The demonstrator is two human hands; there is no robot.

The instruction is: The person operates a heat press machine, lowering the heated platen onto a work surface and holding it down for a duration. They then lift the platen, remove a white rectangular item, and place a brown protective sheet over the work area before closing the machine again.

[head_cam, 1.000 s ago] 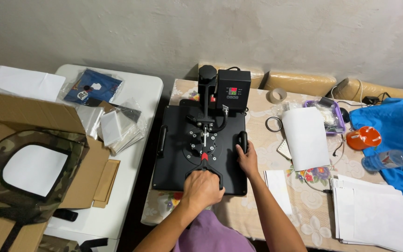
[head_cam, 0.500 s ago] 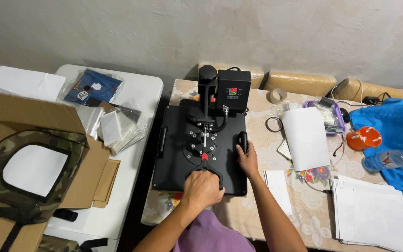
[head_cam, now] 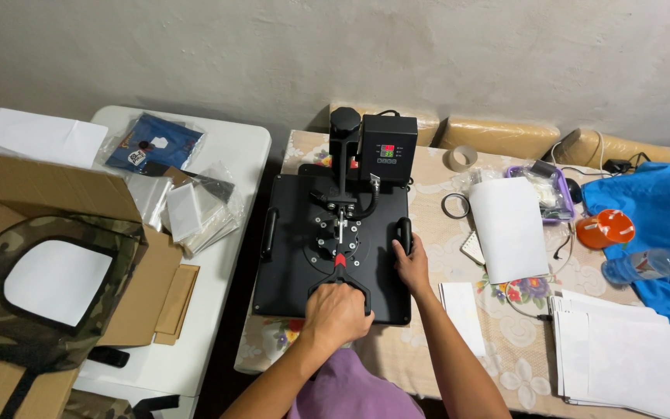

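The flat black metal heat press [head_cam: 333, 248] sits at the centre of the lace-patterned worktop [head_cam: 505, 341], its control box with a lit display [head_cam: 387, 147] at twelve o'clock; the left hand [head_cam: 337, 314] is clenched over the press's black lever handle at six o'clock of the plate; the right hand [head_cam: 412, 264] grasps the black side handle [head_cam: 404, 231] at three o'clock, fingers wrapped round it; a white sheet of paper [head_cam: 510, 227] lies further out at three o'clock; an open brown cardboard box [head_cam: 56, 256] holding camouflage fabric sits at nine o'clock.
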